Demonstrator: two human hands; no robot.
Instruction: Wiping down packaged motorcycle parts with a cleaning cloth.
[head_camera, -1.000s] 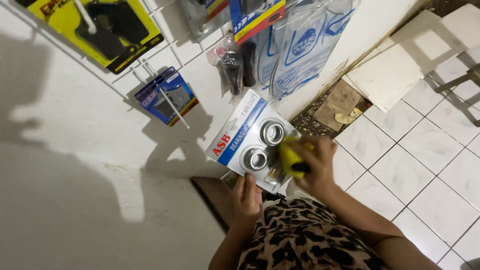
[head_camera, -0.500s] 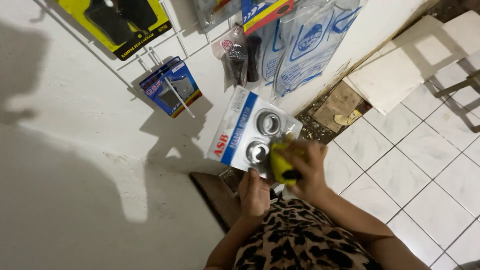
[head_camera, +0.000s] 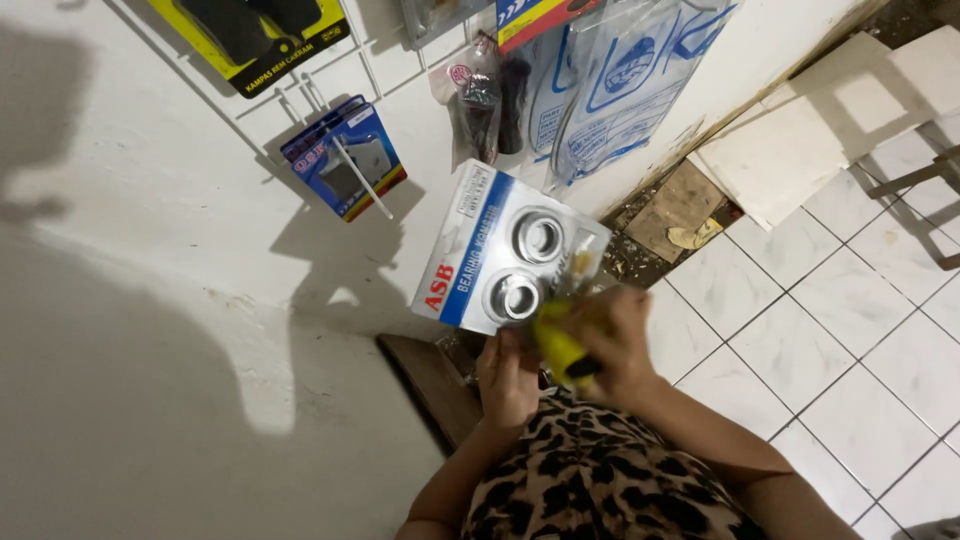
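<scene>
My left hand (head_camera: 508, 378) grips the lower edge of a white and blue blister pack (head_camera: 490, 255) that shows two round metal bearings under clear plastic. My right hand (head_camera: 612, 340) is closed around a yellow tool with a black end (head_camera: 560, 350), held against the pack's lower right corner. Both hands are close together in front of my leopard-print top (head_camera: 590, 480). The tool's tip is hidden behind the pack and my fingers.
A white wire rack on the wall (head_camera: 330, 60) carries hanging packets: a blue one (head_camera: 345, 160), a yellow and black one (head_camera: 260, 35), clear bags (head_camera: 620, 90). White floor tiles (head_camera: 800, 330) lie to the right, loose tiles (head_camera: 800, 140) and debris (head_camera: 680, 215) by the wall.
The pack and both hands have stayed together. The yellow tool has shifted lower along the pack's corner, and the view has drifted slightly.
</scene>
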